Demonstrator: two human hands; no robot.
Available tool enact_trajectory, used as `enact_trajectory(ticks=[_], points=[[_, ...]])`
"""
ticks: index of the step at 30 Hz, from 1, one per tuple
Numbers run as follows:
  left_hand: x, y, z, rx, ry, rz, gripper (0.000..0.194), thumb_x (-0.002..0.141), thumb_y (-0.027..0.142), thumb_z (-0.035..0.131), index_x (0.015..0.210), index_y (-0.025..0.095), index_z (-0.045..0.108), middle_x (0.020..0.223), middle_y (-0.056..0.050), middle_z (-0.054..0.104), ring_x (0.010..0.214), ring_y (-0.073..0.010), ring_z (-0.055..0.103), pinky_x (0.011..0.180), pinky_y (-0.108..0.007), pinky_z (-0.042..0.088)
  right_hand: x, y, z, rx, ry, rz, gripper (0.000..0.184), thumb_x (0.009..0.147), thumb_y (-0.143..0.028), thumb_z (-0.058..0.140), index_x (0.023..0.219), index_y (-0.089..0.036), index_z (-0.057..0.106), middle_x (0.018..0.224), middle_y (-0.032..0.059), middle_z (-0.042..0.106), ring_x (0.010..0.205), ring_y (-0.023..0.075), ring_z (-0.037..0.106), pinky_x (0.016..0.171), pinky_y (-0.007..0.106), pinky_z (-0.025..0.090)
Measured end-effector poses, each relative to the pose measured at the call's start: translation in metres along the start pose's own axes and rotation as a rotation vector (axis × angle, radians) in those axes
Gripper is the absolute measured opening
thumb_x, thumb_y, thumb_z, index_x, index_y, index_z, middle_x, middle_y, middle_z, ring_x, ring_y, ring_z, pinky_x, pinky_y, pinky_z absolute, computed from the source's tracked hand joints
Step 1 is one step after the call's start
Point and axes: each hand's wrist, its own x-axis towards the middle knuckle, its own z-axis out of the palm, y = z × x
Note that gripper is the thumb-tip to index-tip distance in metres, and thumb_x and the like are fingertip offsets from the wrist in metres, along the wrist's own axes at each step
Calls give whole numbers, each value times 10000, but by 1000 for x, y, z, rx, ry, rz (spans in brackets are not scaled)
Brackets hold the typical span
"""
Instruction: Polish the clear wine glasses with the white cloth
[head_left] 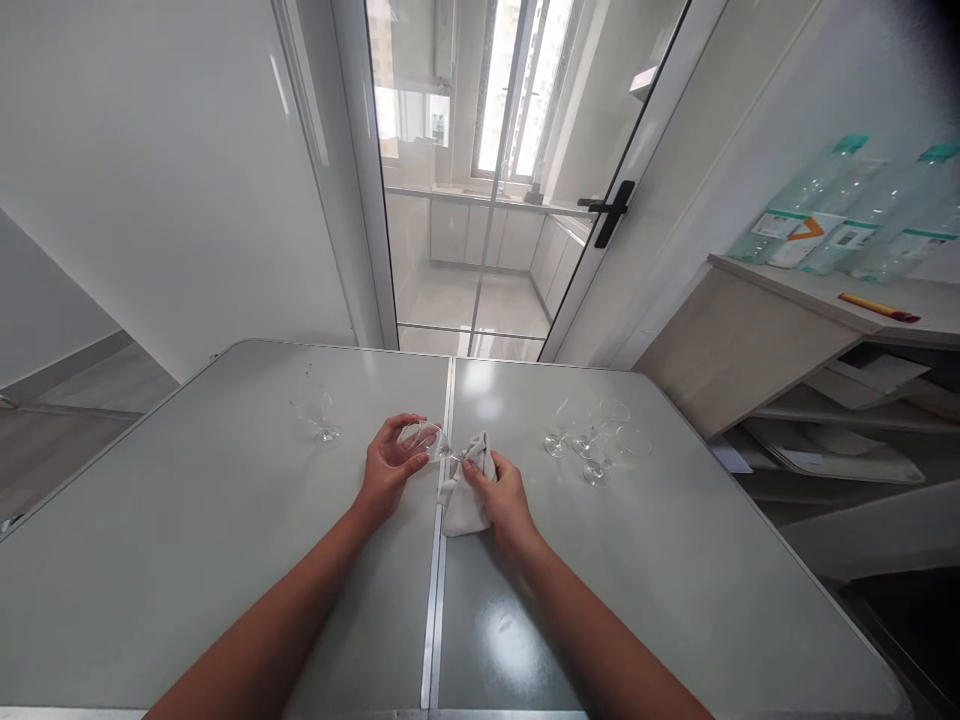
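Note:
A clear stemmed glass (421,440) is tilted on its side above the middle of the table, its bowl toward the left. My left hand (389,465) is wrapped round the bowl. On the other side, my right hand (504,495) pinches a white cloth (466,508) round the stem end of the same glass. The cloth covers the glass's foot, and its lower end hangs down to the table. Further left, one clear stemmed glass (327,434) stands upright. Several more stemmed glasses (595,472) stand grouped to the right of my right hand.
The grey-green table (225,560) has a metal seam (433,600) down its middle. Beyond its far edge is a glass door (480,270) with a black handle (613,212). To the right, a wooden shelf unit (787,320) holds several plastic bottles (832,235) and papers.

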Motion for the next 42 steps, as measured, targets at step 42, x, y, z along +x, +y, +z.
enact_trajectory(ticks=[42], points=[[0, -12, -9, -7, -308, -141, 768, 610, 305, 960, 1301, 248, 630, 1280, -137, 665, 1268, -368, 596, 1141, -536, 419, -24, -21, 4, -1250, -102, -374, 81, 853, -230, 624, 834, -231, 703, 794, 21, 723, 688, 166, 635, 617, 258, 330]])
